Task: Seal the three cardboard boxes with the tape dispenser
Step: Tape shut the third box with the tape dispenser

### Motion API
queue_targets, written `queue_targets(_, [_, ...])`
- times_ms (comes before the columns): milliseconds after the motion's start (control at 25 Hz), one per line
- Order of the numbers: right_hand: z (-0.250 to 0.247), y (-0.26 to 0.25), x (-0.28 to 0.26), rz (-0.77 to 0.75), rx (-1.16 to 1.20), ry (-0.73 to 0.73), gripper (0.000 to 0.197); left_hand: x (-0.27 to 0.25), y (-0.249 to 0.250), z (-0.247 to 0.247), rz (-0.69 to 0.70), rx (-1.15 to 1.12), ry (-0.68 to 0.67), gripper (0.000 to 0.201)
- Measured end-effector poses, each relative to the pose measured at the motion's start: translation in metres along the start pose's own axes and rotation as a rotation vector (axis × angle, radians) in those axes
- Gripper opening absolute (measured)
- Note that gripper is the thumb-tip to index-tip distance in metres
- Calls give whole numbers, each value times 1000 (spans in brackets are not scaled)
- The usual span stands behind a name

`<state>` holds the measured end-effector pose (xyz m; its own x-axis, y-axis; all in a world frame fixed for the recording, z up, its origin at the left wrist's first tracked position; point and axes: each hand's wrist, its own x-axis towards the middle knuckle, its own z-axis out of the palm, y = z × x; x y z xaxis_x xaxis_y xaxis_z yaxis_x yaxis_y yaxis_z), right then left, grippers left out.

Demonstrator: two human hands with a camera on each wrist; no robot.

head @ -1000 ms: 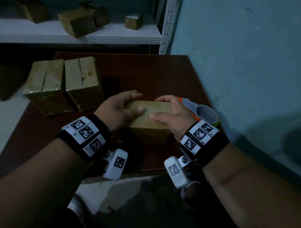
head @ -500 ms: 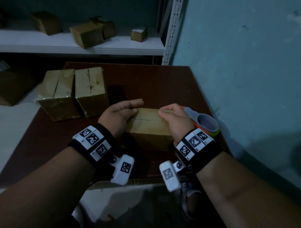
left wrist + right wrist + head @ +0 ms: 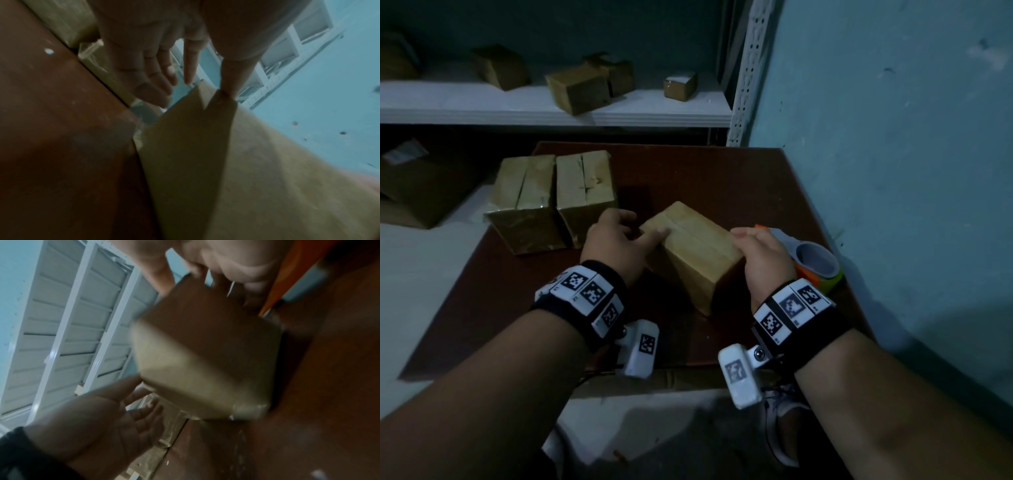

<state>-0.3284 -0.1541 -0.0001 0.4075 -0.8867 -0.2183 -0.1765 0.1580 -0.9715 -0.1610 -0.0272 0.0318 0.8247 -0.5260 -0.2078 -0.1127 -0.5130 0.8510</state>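
A small cardboard box (image 3: 693,255) (image 3: 257,170) (image 3: 205,363) stands diagonally on the brown table (image 3: 715,178), its top seam closed. My right hand (image 3: 763,255) (image 3: 226,264) grips its right end, fingers curled over the top edge. At the far-left corner my left hand (image 3: 616,240) (image 3: 164,65) (image 3: 102,418) has its thumb on the top edge and its fingers loosely straight beside the box. The orange, grey and green tape dispenser (image 3: 815,263) (image 3: 298,272) lies behind my right hand. Two larger boxes (image 3: 524,202) (image 3: 585,193) stand side by side at the table's left.
The blue wall (image 3: 893,171) runs close along the table's right side. A white shelf (image 3: 551,109) behind holds several small boxes. Larger cartons (image 3: 417,185) lie on the floor to the left. The table's near edge is just under my wrists.
The small box has turned from crosswise to diagonal on the table. My left hand came off its top and now sits at the far-left corner. My right hand kept its grip.
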Motion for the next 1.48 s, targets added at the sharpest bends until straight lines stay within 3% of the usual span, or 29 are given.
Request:
queue_targets(80, [-7,4,-1,-79,-119,-25,10,-1,2,0,-4,-72,3,57])
queue_targets(160, [-14,6,-3,-158,-188,-26,11,-4,3,4,-4,-203,-61,64])
queue_targets(280, [-24,3,-4,-190,-171,-27,19,-12,3,11,53,-216,-135,73])
queue_targets(480, [-59,-16,9,-238,-167,153,20,-16,2,15,137,-233,-188,53])
queue_targets(640, [-87,-19,18,-218,-488,179,26,-14,4,19,153,-253,-186,47])
queue_targets(800, [-90,-4,28,-179,-876,98,54,-13,8,22,27,-437,-223,52])
queue_targets(1000, [-86,1,33,-128,-1139,30,74,-9,6,25,52,-408,-220,57])
queue_targets(1280, [-87,-2,28,-158,-1170,20,61,-1,0,20,44,-367,-209,55])
queue_targets(1480, [-99,-31,12,-362,-913,156,43,-2,8,9,241,-233,-65,42])
